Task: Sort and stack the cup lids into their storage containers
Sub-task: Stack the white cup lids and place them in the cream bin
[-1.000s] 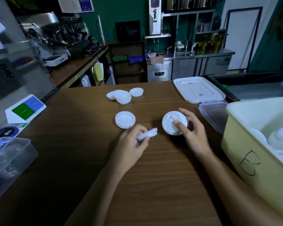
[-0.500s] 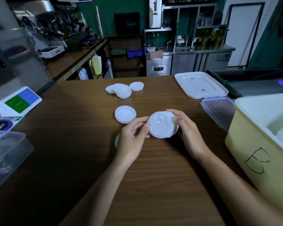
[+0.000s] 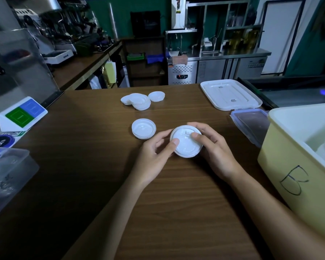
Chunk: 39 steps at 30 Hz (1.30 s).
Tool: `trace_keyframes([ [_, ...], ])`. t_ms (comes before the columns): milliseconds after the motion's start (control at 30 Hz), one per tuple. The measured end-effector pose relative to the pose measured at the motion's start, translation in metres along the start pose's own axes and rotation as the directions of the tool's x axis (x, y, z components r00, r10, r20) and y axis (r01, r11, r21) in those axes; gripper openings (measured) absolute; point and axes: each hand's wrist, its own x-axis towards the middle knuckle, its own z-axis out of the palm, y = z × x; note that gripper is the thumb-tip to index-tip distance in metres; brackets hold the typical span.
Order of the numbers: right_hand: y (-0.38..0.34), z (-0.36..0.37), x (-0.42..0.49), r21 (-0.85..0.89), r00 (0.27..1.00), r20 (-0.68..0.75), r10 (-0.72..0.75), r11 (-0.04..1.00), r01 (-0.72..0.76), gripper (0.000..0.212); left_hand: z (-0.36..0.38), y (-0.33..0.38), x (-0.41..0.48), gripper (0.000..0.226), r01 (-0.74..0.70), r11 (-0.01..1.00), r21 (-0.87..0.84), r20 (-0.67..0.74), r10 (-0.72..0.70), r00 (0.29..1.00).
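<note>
A stack of large white cup lids (image 3: pixel 186 145) sits at the middle of the wooden table (image 3: pixel 83 166). My left hand (image 3: pixel 154 156) grips its left rim with the thumb on top. My right hand (image 3: pixel 212 147) holds its right rim, thumb pressing the top lid. A short stack of smaller white lids (image 3: pixel 144 128) lies just to the left. Farther back lies a loose pile of small lids (image 3: pixel 140 100). The yellow bin marked B (image 3: pixel 296 166) at the right holds several white lids.
A white bin cover (image 3: pixel 231 96) and a clear snap-lock cover (image 3: pixel 250 124) lie at the back right. A clear plastic container (image 3: pixel 6 175) stands at the left edge, behind it a green-and-blue card stand (image 3: pixel 21 113). A dark screen edge runs along the far right.
My left hand brought a lid over and both hands now hold the large lid stack together. The stack has shifted slightly toward me.
</note>
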Motion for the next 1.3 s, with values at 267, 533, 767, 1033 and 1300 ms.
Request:
trace_keyframes([
  [267, 0.001, 0.005, -0.004, -0.106, 0.999, 0.041, -0.025, 0.994, 0.029, 0.037, -0.004, 0.000, 0.002, 0.031, -0.018, 0.998, 0.056, -0.092, 0.023, 0.996],
  [533, 0.001, 0.004, -0.002, -0.204, 0.998, -0.032, -0.052, 0.978, 0.044, 0.036, -0.043, -0.002, 0.008, 0.053, -0.220, 0.713, 0.665, 0.019, 0.278, 0.960],
  [767, 0.000, 0.005, -0.003, -0.211, 0.997, -0.056, -0.046, 0.977, 0.033, 0.036, -0.072, -0.013, 0.007, 0.076, -0.087, 0.613, 0.786, 0.112, -0.002, 0.994],
  [1033, 0.000, 0.006, -0.001, -0.204, 0.999, -0.019, -0.036, 0.979, 0.031, 0.036, -0.028, 0.003, 0.002, 0.053, -0.174, 0.894, 0.412, -0.066, 0.220, 0.973],
  [1300, -0.002, 0.010, -0.006, -0.208, 0.996, 0.086, -0.027, 0.977, 0.045, 0.041, -0.001, 0.005, -0.004, 0.068, -0.167, 0.914, 0.371, -0.174, 0.245, 0.954],
])
